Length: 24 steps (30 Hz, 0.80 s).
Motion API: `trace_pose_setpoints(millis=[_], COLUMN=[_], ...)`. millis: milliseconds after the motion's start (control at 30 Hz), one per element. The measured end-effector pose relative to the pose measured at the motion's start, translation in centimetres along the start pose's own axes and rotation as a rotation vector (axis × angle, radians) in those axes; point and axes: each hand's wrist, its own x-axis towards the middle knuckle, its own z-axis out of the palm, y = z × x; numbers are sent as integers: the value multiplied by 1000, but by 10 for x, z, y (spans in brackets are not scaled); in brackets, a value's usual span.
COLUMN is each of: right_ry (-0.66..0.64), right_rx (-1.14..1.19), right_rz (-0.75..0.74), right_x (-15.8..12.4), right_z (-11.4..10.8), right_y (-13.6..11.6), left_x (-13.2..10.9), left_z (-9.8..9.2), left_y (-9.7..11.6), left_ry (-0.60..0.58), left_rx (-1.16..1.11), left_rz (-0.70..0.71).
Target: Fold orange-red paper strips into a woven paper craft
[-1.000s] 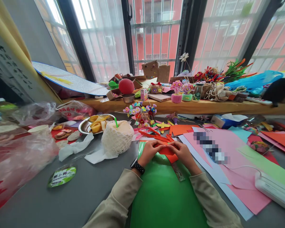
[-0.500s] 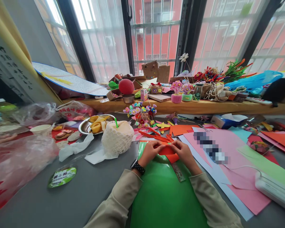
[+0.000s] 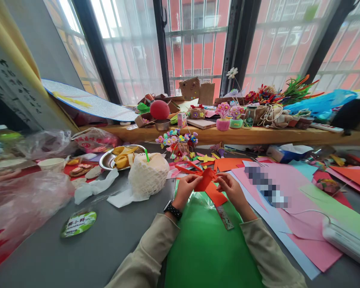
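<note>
A folded piece of orange-red paper (image 3: 206,179) is held up just above the table between both my hands. My left hand (image 3: 186,189), with a black watch at the wrist, pinches its left edge. My right hand (image 3: 231,189) is closed on its right side. Under them lies a large green sheet (image 3: 204,244), and another orange piece (image 3: 216,197) rests flat on it. A small ruler (image 3: 225,217) lies by my right wrist. Orange paper strips (image 3: 192,167) lie just beyond my hands.
A round object in white foam netting (image 3: 148,173) stands left of my hands. Pink, blue and green sheets (image 3: 288,200) cover the right. A white device (image 3: 348,240) sits at the right edge. Plastic bags (image 3: 24,200) lie left, a metal tray (image 3: 112,158) behind. The wooden sill (image 3: 228,134) holds craft flowers.
Both hands have lifted the orange-red paper from the green sheet and tilted it upright; before, they pressed it flat on the table.
</note>
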Motion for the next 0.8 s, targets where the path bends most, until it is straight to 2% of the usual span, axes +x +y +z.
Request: trace_pose_setpoints(millis=[133,233,300,433,533,667,800], right_ry=[-120,-157,-170,-144,-145,-152,-85], right_rx=[-105,-190,-168,-38,17,18,108], right_rz=[-10,-44,-39,29,77,71,81], right_x=[-2,-4,-4,-3,-3,-4,-4], right_z=[3,5,5,3,2,2,3], right_y=[-1,-2,-2,-2,-3,-4,-4], left_x=[2,2,1,0,-1,-2,-3], left_z=[-1,-1,0,0,0,0,1], left_y=[0,0,0,1,3,3,0], left_ry=[1,-53,-104,-204,-200,-162,-220], left_rx=[-148,-184,-196,-197,-228,-343,-386], left_rz=[-129,-135,-131,-167,-226,-271,-298])
